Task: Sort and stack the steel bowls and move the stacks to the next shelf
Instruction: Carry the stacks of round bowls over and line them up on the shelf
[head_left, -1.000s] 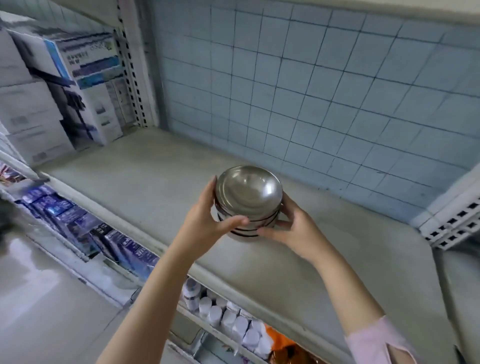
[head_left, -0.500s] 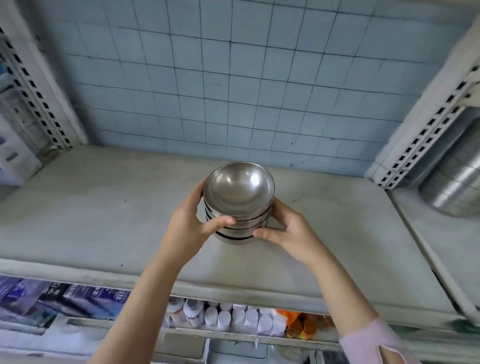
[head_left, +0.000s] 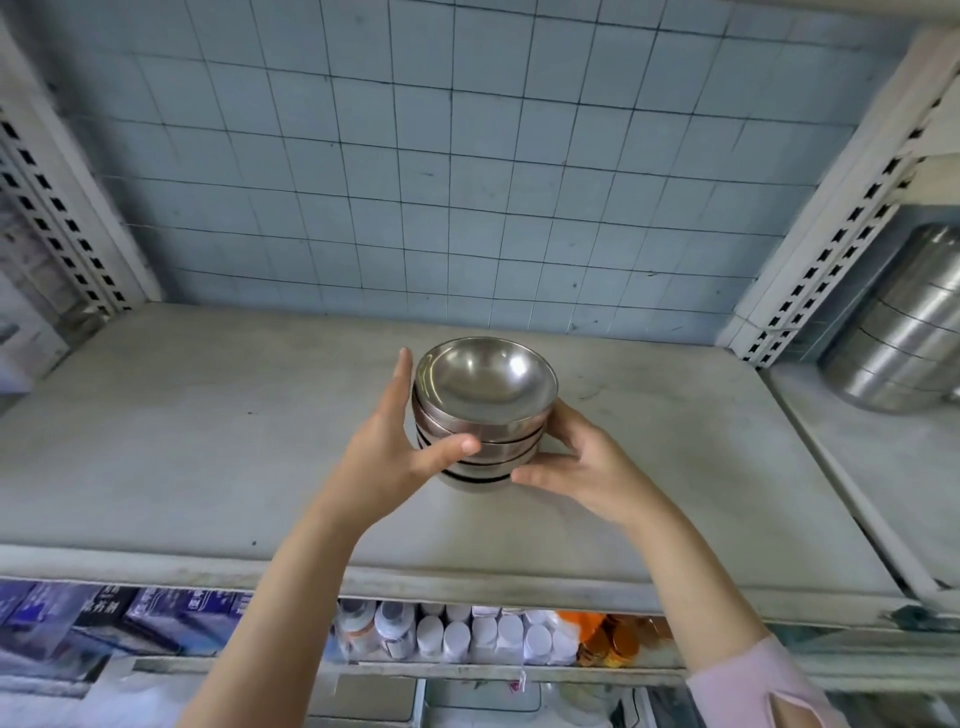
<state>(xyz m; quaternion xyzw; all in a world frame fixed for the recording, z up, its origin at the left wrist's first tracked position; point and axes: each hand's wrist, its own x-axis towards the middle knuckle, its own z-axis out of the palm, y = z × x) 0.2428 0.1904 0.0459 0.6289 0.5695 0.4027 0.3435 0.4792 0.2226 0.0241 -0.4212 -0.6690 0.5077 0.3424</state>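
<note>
Head view | left hand and right hand grasp steel bowl stack above shelf centre | stacked, seemingly unplaced; steel containers at 3 o'clock

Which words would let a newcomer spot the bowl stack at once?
Find the pale blue tiled wall, then the grey shelf below it. Near the shelf's middle, a left hand and a right hand hold the stack of steel bowls between them. It is small, nested and open-topped with a shiny hollow, unlike the tall steel containers on the neighbouring shelf to the right.
</note>
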